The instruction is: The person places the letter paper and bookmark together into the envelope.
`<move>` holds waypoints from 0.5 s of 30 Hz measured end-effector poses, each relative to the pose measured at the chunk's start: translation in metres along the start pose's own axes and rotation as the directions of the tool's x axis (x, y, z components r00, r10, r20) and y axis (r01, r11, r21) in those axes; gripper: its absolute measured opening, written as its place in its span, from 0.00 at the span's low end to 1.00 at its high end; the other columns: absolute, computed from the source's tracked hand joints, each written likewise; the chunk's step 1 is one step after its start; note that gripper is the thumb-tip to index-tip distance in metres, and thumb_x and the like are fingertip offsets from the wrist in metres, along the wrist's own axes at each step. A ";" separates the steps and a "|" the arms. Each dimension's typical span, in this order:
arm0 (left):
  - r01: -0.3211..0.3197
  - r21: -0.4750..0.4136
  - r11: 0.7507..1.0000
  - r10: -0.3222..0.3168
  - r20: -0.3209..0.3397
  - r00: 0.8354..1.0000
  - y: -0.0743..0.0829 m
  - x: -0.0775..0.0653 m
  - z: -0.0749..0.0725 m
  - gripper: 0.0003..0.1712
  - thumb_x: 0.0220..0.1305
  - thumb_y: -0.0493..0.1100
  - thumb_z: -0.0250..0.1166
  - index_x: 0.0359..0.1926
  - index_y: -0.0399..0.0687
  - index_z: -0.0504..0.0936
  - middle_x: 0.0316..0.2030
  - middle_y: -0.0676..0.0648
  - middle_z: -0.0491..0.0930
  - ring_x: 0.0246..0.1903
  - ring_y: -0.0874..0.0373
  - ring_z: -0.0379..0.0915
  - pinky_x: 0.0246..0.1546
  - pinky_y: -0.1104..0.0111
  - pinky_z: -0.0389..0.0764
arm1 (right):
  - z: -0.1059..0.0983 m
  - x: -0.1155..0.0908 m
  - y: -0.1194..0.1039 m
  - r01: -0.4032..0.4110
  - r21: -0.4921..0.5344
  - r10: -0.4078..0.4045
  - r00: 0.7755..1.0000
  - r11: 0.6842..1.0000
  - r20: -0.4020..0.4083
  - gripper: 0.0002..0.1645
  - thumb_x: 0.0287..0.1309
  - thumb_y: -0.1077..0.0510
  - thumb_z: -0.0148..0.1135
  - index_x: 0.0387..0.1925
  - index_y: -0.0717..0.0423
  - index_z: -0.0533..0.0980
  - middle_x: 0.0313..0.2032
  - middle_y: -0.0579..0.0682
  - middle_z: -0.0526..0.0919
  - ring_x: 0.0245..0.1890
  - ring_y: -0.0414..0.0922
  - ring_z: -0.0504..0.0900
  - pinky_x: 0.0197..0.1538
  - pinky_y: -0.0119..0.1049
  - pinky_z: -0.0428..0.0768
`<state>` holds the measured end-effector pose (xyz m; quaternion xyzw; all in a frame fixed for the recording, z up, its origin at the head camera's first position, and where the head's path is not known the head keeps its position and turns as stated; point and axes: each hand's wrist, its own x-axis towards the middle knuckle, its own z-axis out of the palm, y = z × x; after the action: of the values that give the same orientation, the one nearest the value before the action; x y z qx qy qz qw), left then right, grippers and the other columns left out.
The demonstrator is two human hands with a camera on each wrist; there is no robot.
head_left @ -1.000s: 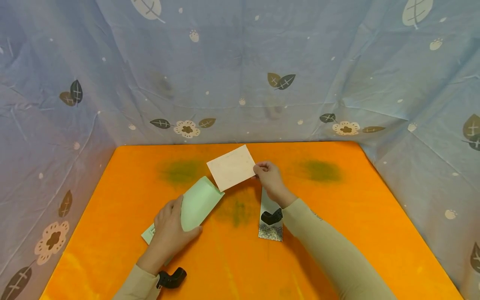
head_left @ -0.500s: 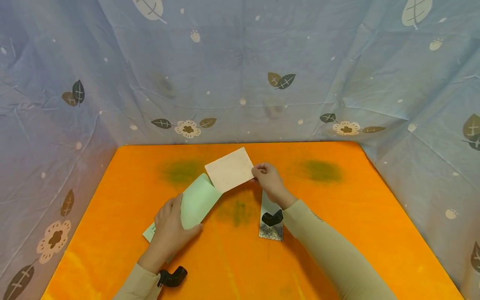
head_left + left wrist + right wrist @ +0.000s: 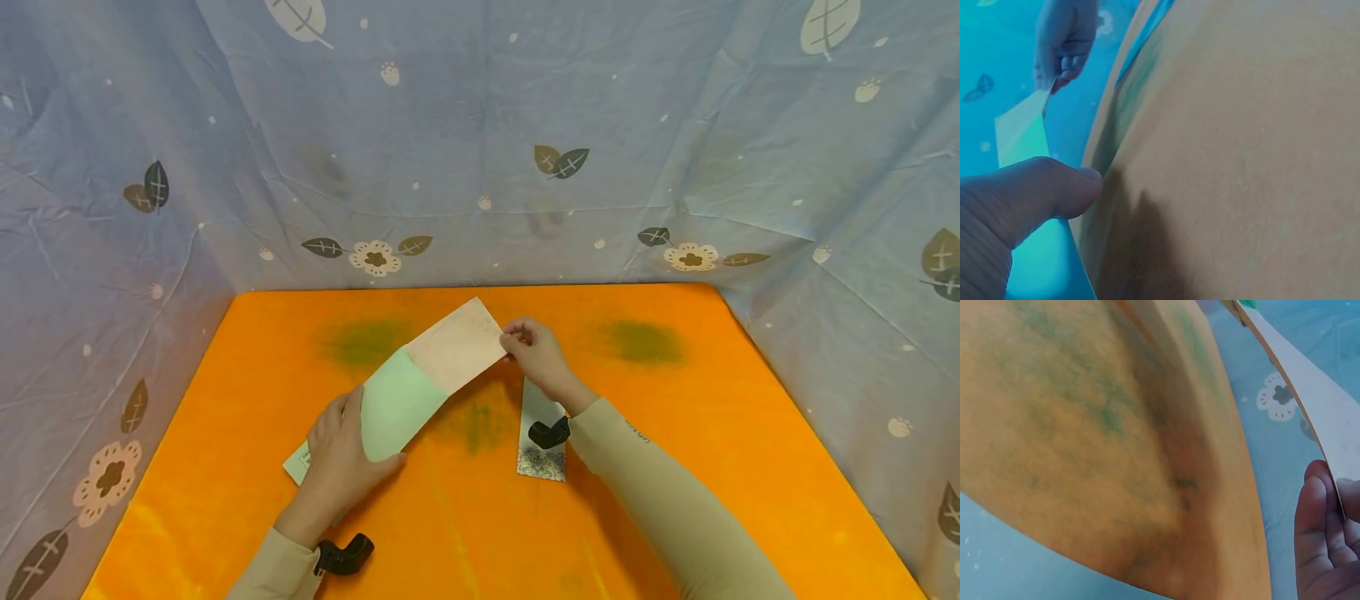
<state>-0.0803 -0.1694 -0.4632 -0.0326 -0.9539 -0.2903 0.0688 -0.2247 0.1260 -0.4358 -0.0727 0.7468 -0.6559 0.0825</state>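
In the head view my left hand (image 3: pixel 337 454) grips a light green envelope (image 3: pixel 401 407) by its two long sides, thumb on the near side. The envelope slants up to the right, its mouth facing away from me. A pale pink card (image 3: pixel 456 346) lines up with that mouth, and its left end meets the envelope's edge. My right hand (image 3: pixel 542 357) pinches the card near its right corner between thumb and fingers. In the right wrist view the card (image 3: pixel 1316 387) is seen nearly edge-on, slightly bowed. My left thumb (image 3: pixel 1054 190) presses the envelope's side in the left wrist view.
A narrow grey strip (image 3: pixel 542 458) with a dark floral pattern lies on the orange table cover (image 3: pixel 675 500), partly beneath my right wrist. A printed pale green end (image 3: pixel 298 465) shows left of my left hand. Patterned blue cloth (image 3: pixel 480 125) encloses the back and sides.
The card has moved left and slightly down, turning into line with the envelope, so the gap at the mouth has closed. My right hand has shifted slightly left; my left hand stays put.
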 end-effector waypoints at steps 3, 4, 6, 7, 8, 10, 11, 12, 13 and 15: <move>-0.005 0.003 1.000 0.005 0.003 1.000 0.001 0.000 0.000 0.68 0.40 0.61 0.78 0.74 0.39 0.49 0.65 0.32 0.55 0.63 0.33 0.49 0.60 0.41 0.48 | 0.001 0.000 0.001 0.015 -0.043 -0.013 0.999 0.999 0.033 0.09 0.68 0.60 0.57 0.45 0.62 0.74 0.37 0.59 0.76 0.38 0.62 0.77 0.48 0.56 0.78; -0.007 0.005 1.000 0.007 0.004 1.000 0.001 0.000 0.000 0.69 0.40 0.61 0.79 0.74 0.39 0.49 0.65 0.32 0.55 0.63 0.33 0.49 0.60 0.41 0.48 | 0.001 0.000 0.001 0.017 -0.056 -0.014 0.999 0.998 0.047 0.09 0.68 0.60 0.57 0.45 0.62 0.74 0.37 0.59 0.77 0.37 0.62 0.78 0.48 0.55 0.79; -0.010 0.009 1.000 0.010 0.012 1.000 0.002 0.000 0.000 0.69 0.40 0.61 0.79 0.74 0.39 0.49 0.65 0.32 0.54 0.63 0.33 0.49 0.61 0.41 0.47 | 0.004 -0.001 0.001 0.020 -0.082 -0.014 0.997 0.996 0.077 0.09 0.68 0.59 0.57 0.45 0.61 0.74 0.37 0.58 0.77 0.38 0.61 0.79 0.48 0.55 0.79; -0.011 0.011 1.000 0.011 0.015 1.000 0.002 0.001 0.001 0.69 0.40 0.61 0.79 0.74 0.39 0.49 0.66 0.32 0.54 0.63 0.33 0.49 0.61 0.41 0.47 | 0.005 -0.001 0.001 0.020 -0.086 -0.013 0.996 0.996 0.087 0.09 0.68 0.59 0.57 0.45 0.61 0.74 0.37 0.58 0.77 0.38 0.62 0.79 0.48 0.55 0.79; -0.013 0.014 1.000 0.012 0.018 1.000 0.003 0.001 0.001 0.69 0.40 0.61 0.79 0.74 0.39 0.49 0.66 0.32 0.54 0.63 0.33 0.49 0.61 0.41 0.47 | 0.006 -0.002 0.001 0.024 -0.095 -0.015 0.996 0.995 0.093 0.09 0.68 0.58 0.57 0.45 0.60 0.75 0.36 0.58 0.78 0.38 0.63 0.79 0.48 0.55 0.79; -0.015 0.018 1.000 0.015 0.021 1.000 0.003 0.001 0.001 0.69 0.40 0.61 0.79 0.74 0.39 0.48 0.66 0.32 0.54 0.63 0.33 0.49 0.61 0.42 0.47 | 0.010 -0.003 0.000 0.032 -0.109 -0.020 0.994 0.993 0.108 0.10 0.67 0.57 0.58 0.44 0.60 0.75 0.36 0.57 0.78 0.39 0.63 0.79 0.48 0.55 0.78; -0.016 0.019 1.000 0.016 0.022 1.000 0.003 0.001 0.001 0.69 0.40 0.61 0.78 0.74 0.39 0.48 0.66 0.32 0.54 0.63 0.33 0.49 0.61 0.42 0.47 | 0.011 -0.003 0.000 0.037 -0.120 -0.023 0.993 0.992 0.116 0.10 0.67 0.57 0.58 0.44 0.59 0.75 0.36 0.57 0.79 0.39 0.63 0.79 0.47 0.56 0.78; -0.016 0.019 1.000 0.016 0.020 1.000 0.004 0.001 0.001 0.69 0.40 0.61 0.78 0.74 0.39 0.48 0.66 0.32 0.54 0.63 0.33 0.48 0.61 0.42 0.46 | 0.013 -0.004 0.000 0.042 -0.131 -0.026 0.992 0.990 0.123 0.10 0.67 0.56 0.59 0.44 0.59 0.76 0.36 0.56 0.79 0.39 0.63 0.79 0.47 0.56 0.78; -0.018 0.019 1.000 0.018 0.018 1.000 0.004 0.001 0.001 0.69 0.40 0.61 0.78 0.74 0.39 0.48 0.66 0.32 0.54 0.63 0.33 0.49 0.61 0.42 0.46 | 0.015 -0.005 0.000 0.045 -0.147 -0.026 0.991 0.988 0.132 0.10 0.67 0.56 0.59 0.44 0.58 0.76 0.35 0.55 0.80 0.39 0.63 0.79 0.46 0.55 0.79; -0.022 0.021 1.000 0.022 0.014 1.000 0.004 0.001 0.001 0.69 0.40 0.61 0.78 0.74 0.39 0.48 0.65 0.32 0.54 0.63 0.33 0.49 0.61 0.41 0.47 | 0.018 -0.005 0.001 0.051 -0.166 -0.025 0.988 0.985 0.156 0.10 0.67 0.54 0.59 0.44 0.56 0.77 0.36 0.54 0.80 0.39 0.61 0.79 0.45 0.54 0.79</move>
<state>-0.0814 -0.1653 -0.4618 -0.0443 -0.9569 -0.2794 0.0656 -0.2156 0.1104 -0.4391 -0.1438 0.7899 -0.5838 0.1205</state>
